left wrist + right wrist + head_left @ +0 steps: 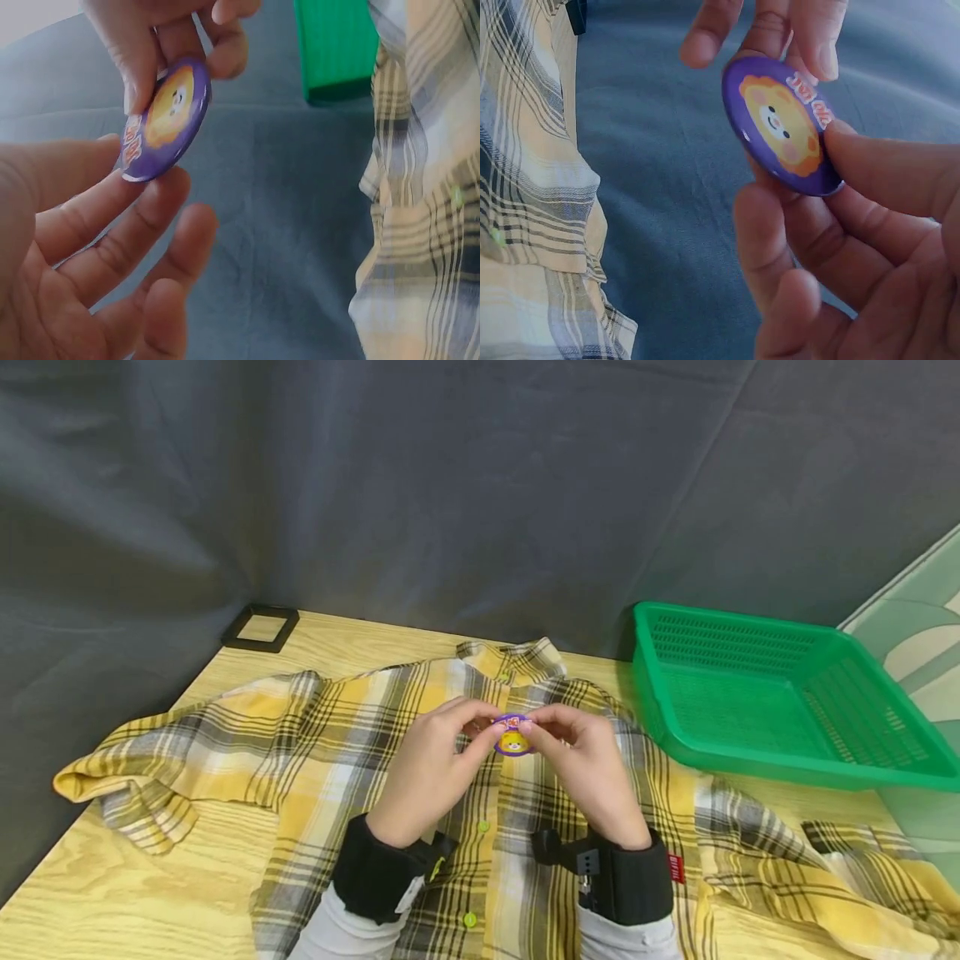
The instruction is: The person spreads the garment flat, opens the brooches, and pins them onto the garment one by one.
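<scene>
Head view shows the thumb and fingertips of the left hand and of the right hand drawn nearly together, each pinching a round, purple-rimmed badge from its own side, while both wrist views show the other fingers loosely bent and slightly spread. The badge, bearing a yellow animal face and lettering, is held tilted above a yellow plaid shirt spread on a wooden table. Farther out, a green basket stands right of the collar, and a black square frame lies at the far left corner.
</scene>
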{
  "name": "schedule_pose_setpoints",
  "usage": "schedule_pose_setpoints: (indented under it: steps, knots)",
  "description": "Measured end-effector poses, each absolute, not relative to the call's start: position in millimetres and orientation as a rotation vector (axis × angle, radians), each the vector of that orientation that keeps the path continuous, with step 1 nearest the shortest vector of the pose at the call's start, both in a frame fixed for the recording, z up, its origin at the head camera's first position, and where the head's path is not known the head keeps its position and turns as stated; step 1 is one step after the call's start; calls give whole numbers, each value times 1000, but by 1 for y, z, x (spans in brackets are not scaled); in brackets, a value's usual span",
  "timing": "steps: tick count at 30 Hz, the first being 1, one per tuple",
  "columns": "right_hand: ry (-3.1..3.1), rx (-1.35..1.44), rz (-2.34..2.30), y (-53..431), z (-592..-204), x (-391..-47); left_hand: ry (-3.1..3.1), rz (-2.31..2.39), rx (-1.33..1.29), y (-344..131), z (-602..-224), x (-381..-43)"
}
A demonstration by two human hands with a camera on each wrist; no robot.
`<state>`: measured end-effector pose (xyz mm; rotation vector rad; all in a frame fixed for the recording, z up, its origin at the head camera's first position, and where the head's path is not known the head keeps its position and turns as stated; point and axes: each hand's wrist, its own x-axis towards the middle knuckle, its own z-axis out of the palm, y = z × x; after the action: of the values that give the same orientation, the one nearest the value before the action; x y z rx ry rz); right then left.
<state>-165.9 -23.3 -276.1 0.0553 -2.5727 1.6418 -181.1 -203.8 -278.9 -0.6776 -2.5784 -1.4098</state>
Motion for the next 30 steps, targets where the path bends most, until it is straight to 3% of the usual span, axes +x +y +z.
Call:
schedule_pose_setpoints:
  steps: [8, 30]
  knots:
    - [-2543, 143, 1638, -27, -272, -166, -2563, -1637, -653, -208, -273, -183]
    - [-2385, 119, 1501, -46, -279, -164, -2521, -1599, -721, -207, -279, -185]
